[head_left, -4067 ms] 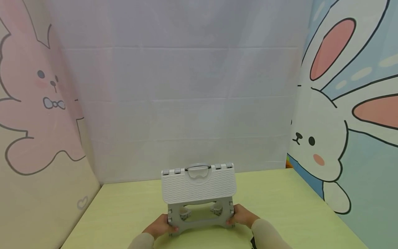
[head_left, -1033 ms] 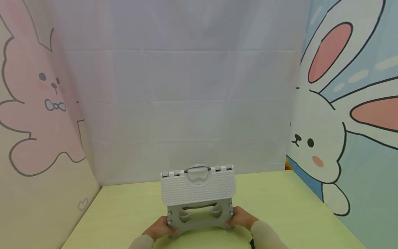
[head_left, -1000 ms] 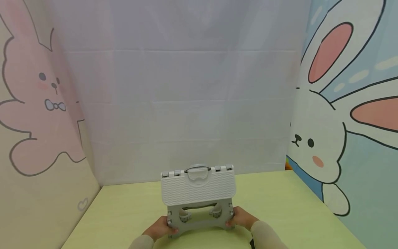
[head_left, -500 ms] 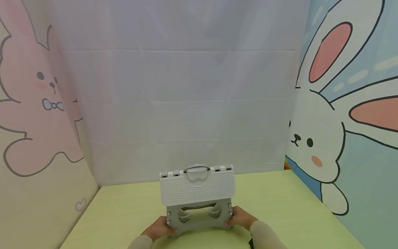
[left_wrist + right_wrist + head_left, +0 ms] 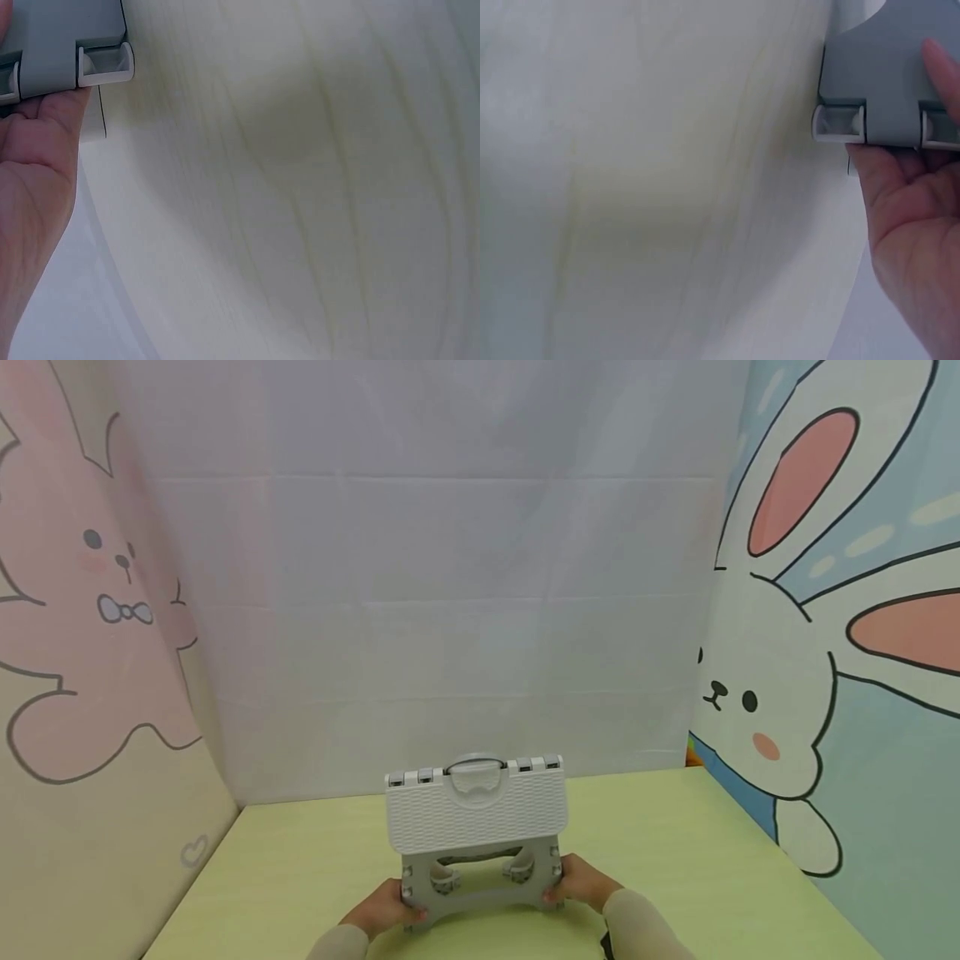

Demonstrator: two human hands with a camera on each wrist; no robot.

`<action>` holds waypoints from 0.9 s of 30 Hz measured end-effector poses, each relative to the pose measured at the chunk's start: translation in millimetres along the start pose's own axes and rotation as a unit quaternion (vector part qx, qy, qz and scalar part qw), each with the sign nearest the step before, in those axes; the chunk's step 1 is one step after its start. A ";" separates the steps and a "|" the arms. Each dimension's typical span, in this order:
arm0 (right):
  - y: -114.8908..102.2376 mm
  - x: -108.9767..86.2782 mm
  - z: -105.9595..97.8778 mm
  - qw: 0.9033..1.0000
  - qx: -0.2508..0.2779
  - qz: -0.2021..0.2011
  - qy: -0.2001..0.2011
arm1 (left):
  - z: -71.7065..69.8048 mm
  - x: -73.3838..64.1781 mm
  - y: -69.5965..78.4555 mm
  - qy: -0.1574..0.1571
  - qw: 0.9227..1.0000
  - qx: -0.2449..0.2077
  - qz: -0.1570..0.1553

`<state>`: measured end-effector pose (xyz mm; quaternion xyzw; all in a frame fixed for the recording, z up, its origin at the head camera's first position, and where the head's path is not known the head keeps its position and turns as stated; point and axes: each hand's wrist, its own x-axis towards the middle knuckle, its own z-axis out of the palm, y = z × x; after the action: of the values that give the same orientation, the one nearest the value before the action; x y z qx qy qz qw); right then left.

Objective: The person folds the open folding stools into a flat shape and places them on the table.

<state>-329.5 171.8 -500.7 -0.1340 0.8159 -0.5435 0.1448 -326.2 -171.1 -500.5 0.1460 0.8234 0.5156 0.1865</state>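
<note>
A folding step stool [image 5: 477, 814] with a white woven-textured top and grey legs stands unfolded at the table's near middle, its carry handle [image 5: 476, 774] at the far edge. My left hand [image 5: 380, 907] grips the left side of the grey leg panel, thumb on its near face. On the other side, my right hand [image 5: 585, 884] holds the same panel likewise. The left wrist view has a grey hinged corner [image 5: 71, 45] above the palm, fingers tucked behind it. In the right wrist view, the thumb lies on the grey panel [image 5: 892, 67] and the fingers pass behind its edge.
The pale yellow table [image 5: 300, 843] extends to a white cloth backdrop [image 5: 450, 568]. Rabbit-printed panels flank it on the left [image 5: 97, 652] and right [image 5: 787, 693]. A small black object [image 5: 607, 945] shows beside the right sleeve.
Both hands keep their hold on the stool, which has not visibly moved on the table. The whole head view shifts slightly.
</note>
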 end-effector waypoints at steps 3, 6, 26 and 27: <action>-0.7 0.0 -0.2 1.000 -0.005 -0.005 0.009 | -0.9 0.1 0.2 -0.002 1.000 -0.002 0.003; -0.9 -0.1 -0.3 1.000 -0.004 -0.009 0.013 | -1.5 -0.1 0.4 -0.004 1.000 -0.005 0.006; 0.2 -2.5 -1.2 1.000 0.014 -0.010 0.002 | -0.3 -1.2 0.3 -0.004 1.000 -0.006 0.002; 0.5 -2.4 -1.3 1.000 0.012 -0.010 0.002 | 0.0 -1.0 0.5 -0.004 1.000 -0.006 0.001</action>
<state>-327.8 174.0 -500.4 -0.1392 0.8084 -0.5547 0.1395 -325.3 -171.2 -499.9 0.1480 0.8196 0.5200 0.1896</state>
